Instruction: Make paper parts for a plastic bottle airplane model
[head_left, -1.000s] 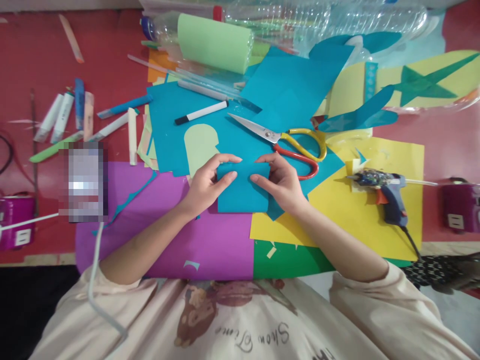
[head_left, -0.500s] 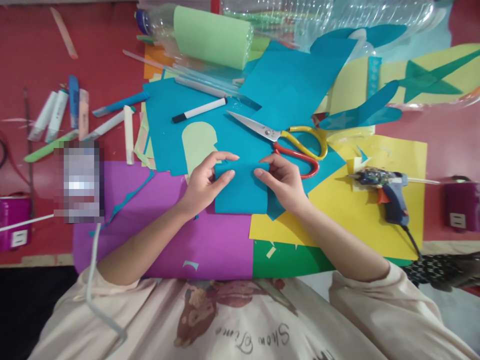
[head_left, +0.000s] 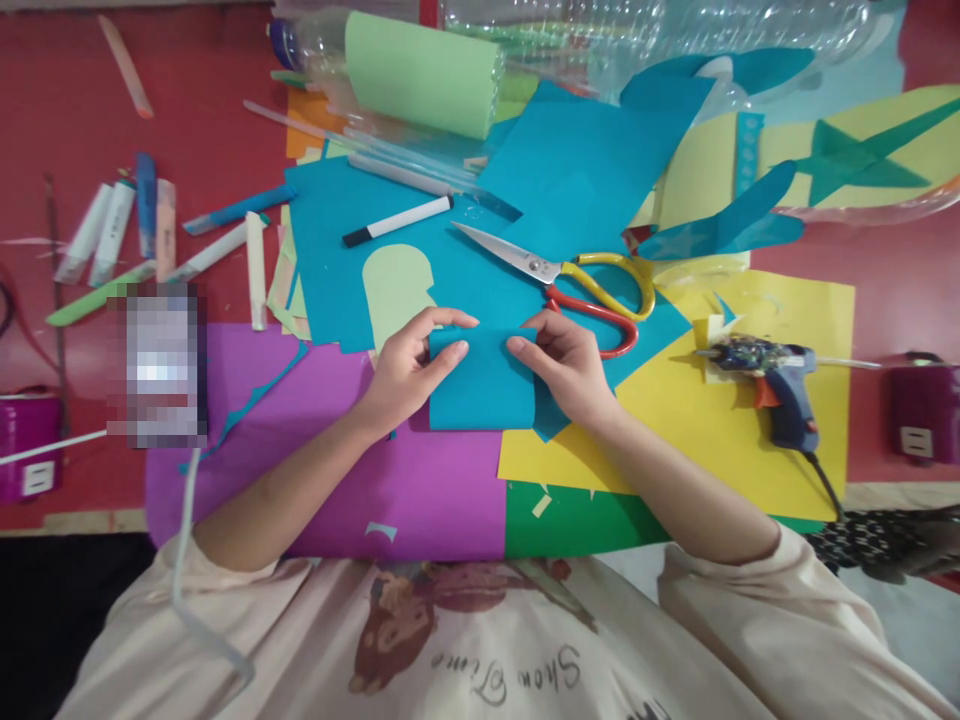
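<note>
Red table (head_left: 210,80), blue paper (head_left: 484,390) between left hand (head_left: 412,360) and right hand (head_left: 571,365)

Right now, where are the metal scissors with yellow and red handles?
In the head view, the scissors lie right of centre on blue paper, just beyond the right hand, tips near the white marker with black ends.

Left hand (head_left: 405,368): gripping, index finger (head_left: 431,316) arching above thumb (head_left: 450,356).
Right hand (head_left: 574,370): gripping, thumb pointing inward.
Forearms (head_left: 296,485): slanting inward over near edge of desk (head_left: 210,90).
</note>
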